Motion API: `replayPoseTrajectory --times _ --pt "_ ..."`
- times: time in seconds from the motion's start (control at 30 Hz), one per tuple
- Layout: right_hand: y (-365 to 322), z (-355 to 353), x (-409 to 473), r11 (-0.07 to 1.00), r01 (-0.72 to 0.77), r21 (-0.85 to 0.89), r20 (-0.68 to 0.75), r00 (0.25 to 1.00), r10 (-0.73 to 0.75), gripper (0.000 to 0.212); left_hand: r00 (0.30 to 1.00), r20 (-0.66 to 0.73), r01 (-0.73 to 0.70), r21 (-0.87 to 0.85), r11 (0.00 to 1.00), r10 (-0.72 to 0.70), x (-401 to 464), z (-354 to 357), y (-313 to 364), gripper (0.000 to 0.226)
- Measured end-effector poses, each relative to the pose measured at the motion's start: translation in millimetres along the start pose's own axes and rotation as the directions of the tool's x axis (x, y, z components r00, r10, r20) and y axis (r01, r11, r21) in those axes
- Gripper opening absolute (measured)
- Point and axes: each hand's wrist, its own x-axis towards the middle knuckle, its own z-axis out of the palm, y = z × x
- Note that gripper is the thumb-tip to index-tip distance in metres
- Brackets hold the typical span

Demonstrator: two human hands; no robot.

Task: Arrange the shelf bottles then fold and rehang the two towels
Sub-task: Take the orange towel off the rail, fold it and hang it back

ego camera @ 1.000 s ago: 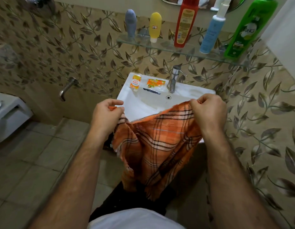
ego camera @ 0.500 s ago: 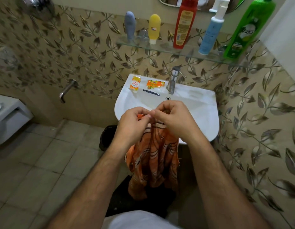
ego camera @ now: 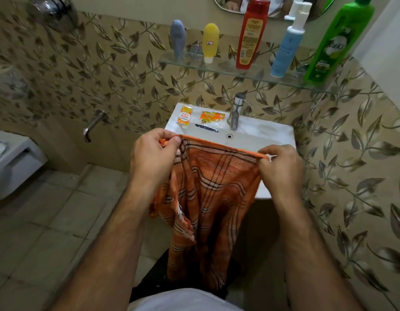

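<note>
Both hands pinched the top edge of an orange plaid towel (ego camera: 213, 194), the left hand (ego camera: 153, 151) and right hand (ego camera: 278, 166) holding it spread before the sink (ego camera: 273, 135). Beyond the grip, five upright bottles lined the glass shelf (ego camera: 228, 69), among them a red bottle (ego camera: 250, 33) and green bottle (ego camera: 335, 41); their contents could not be seen.

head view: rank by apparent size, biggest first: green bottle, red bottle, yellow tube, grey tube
1. green bottle, nearest the right edge, so wide-angle stretch may inflate it, and its top is cut off
2. red bottle
3-4. yellow tube and grey tube: look alike, not ranked
</note>
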Motion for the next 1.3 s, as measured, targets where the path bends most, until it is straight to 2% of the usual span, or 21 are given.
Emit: replayPoseTrajectory --times 0.07,0.13,0.23,0.3,0.33,0.37,0.4,0.47,0.53,0.57,0.63,0.7,0.73,0.8,0.87,0.9,0.93,0.97,1.0,1.13,1.3 --pt "4 -6 5 0.989 -0.049 0.141 0.057 0.998 0.041 0.020 0.999 -0.017 0.043 0.020 0.999 -0.042 9 -5 -9 0.009" --pt "2 -13 8 0.919 -0.125 0.373 0.275 0.961 0.019 0.012 0.995 -0.020 0.097 0.030 0.995 -0.096 14 -7 -19 0.009" --pt "-16 -28 -2 0.749 -0.268 0.606 0.592 0.780 -0.200 0.018 0.982 0.024 0.186 -0.021 0.982 -0.186 15 -4 -35 0.005" --pt "-32 -37 -6 0.612 -0.378 0.695 0.661 0.671 -0.336 0.017 0.963 0.130 0.244 -0.059 0.968 -0.235 13 -2 -47 0.015" --pt "-38 -38 -5 0.566 -0.399 0.721 0.661 0.642 -0.390 0.017 0.951 0.187 0.266 -0.080 0.961 -0.248 12 -1 -53 0.019" --pt "-46 -37 -3 0.551 -0.391 0.738 0.645 0.648 -0.404 0.018 0.939 0.236 0.282 -0.105 0.954 -0.252 10 -1 -56 0.019" --pt "-50 -31 0 0.578 -0.344 0.740 0.612 0.702 -0.365 0.022 0.927 0.279 0.299 -0.152 0.942 -0.250 8 0 -58 0.018" --pt "-57 -12 4 0.699 -0.243 0.673 0.510 0.836 -0.201 0.029 0.920 0.312 0.318 -0.239 0.918 -0.237 1 2 -55 0.019" --pt "-63 6 1 0.709 -0.281 0.647 0.458 0.886 -0.067 0.027 0.934 0.307 0.280 -0.309 0.909 -0.183 -8 7 -45 0.021" --pt "-65 10 -2 0.673 -0.317 0.668 0.455 0.890 -0.033 0.023 0.950 0.271 0.243 -0.327 0.913 -0.156 -10 6 -40 0.021" --pt "-64 9 -3 0.529 -0.379 0.759 0.423 0.905 0.041 0.019 0.980 0.101 0.194 -0.340 0.920 -0.169 -5 -4 -41 0.025" --pt "-53 1 8 0.302 -0.376 0.876 0.337 0.925 0.174 0.029 0.970 -0.111 0.162 -0.378 0.912 -0.218 9 -24 -55 0.028" --pt "-46 -2 16 0.271 -0.335 0.902 0.266 0.928 0.259 0.033 0.952 -0.185 0.154 -0.393 0.907 -0.242 15 -34 -63 0.028" --pt "-36 -3 26 0.339 -0.314 0.887 0.194 0.918 0.346 0.036 0.941 -0.213 0.159 -0.405 0.900 -0.262 17 -37 -67 0.027" --pt "-41 4 17 0.268 -0.430 0.862 0.385 0.900 0.204 0.039 0.966 -0.114 0.170 -0.399 0.901 -0.233 10 -20 -59 0.023" --pt "-47 8 8 0.334 -0.490 0.806 0.485 0.868 0.103 0.036 0.977 -0.063 0.164 -0.396 0.903 -0.205 6 -9 -53 0.021" --pt "-50 13 0 0.469 -0.501 0.728 0.550 0.834 0.037 0.031 0.984 -0.020 0.153 -0.394 0.906 -0.175 1 -1 -45 0.021" --pt "-53 17 -6 0.605 -0.455 0.654 0.573 0.820 -0.003 0.027 0.989 0.015 0.143 -0.388 0.910 -0.149 -3 5 -38 0.020" --pt "-53 20 -9 0.672 -0.398 0.625 0.560 0.828 -0.029 0.025 0.991 0.037 0.131 -0.376 0.917 -0.127 -7 10 -33 0.019" --pt "-59 16 -18 0.694 -0.321 0.645 0.553 0.822 -0.134 0.026 0.986 0.160 0.106 -0.386 0.916 -0.047 -20 13 -19 0.017" --pt "-65 14 -23 0.788 -0.154 0.596 0.585 0.755 -0.295 0.020 0.907 0.416 0.094 -0.342 0.935 0.061 -30 21 -16 0.027"
